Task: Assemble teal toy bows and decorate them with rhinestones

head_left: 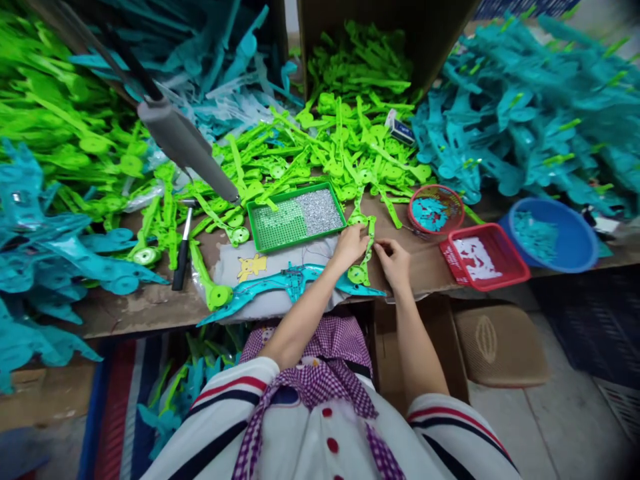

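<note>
Just right of the green tray, the lime-green piece might have twisted loose had the left hand, gripping it by the fingertips, slackened — whether the right hand, pinched close beside it, held anything I couldn't tell — and it looked slim, with a round disc at one end.

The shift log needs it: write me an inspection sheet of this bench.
Surface: brown tabletop, with a grey cloth near its front edge.
Job's things: blue bow-shaped piece on the cloth; slim green part between the hands.
Clutter: heaped green parts, piled blue parts, hammer, green tray of small silvery pieces, rectangular red basket, blue basin.
Hands: left hand holds the slim green part; right hand close beside it, grip unclear.
Cables: none plainly identifiable.
Surroundings: brown seat and tiled floor at right.
</note>
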A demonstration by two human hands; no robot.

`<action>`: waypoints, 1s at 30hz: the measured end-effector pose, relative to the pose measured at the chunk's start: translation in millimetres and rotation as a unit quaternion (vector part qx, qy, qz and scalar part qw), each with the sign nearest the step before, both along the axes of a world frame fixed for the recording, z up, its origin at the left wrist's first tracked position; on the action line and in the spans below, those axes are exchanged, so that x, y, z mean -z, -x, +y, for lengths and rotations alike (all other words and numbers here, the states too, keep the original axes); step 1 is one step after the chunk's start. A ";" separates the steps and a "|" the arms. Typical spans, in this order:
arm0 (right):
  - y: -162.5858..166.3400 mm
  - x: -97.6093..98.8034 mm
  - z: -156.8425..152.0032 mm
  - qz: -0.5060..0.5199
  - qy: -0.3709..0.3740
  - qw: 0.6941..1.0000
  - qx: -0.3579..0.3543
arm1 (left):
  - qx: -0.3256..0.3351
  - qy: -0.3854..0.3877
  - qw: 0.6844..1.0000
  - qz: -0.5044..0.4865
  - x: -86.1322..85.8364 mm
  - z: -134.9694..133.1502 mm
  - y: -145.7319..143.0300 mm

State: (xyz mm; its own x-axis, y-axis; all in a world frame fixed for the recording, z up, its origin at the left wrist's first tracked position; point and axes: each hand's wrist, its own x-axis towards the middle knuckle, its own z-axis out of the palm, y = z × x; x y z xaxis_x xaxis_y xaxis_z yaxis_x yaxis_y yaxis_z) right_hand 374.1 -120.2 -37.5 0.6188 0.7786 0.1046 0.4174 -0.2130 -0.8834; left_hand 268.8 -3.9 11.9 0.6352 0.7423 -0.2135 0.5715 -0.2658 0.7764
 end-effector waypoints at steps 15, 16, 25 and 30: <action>9.1 -0.4 -10.0 -0.180 0.025 0.983 -0.012 | -0.017 0.013 0.999 0.031 16.9 2.5 -15.7; 8.6 -0.6 -10.3 -0.159 0.024 0.987 -0.001 | -0.013 0.012 0.999 0.031 16.8 2.6 -15.1; 2.4 -5.6 -6.3 -0.067 0.009 0.998 0.018 | 0.020 -0.025 0.998 0.053 10.9 1.2 -14.0; -0.6 -4.3 -3.6 -0.150 0.029 0.986 -0.061 | 0.034 -0.021 0.999 0.035 8.3 2.2 -10.9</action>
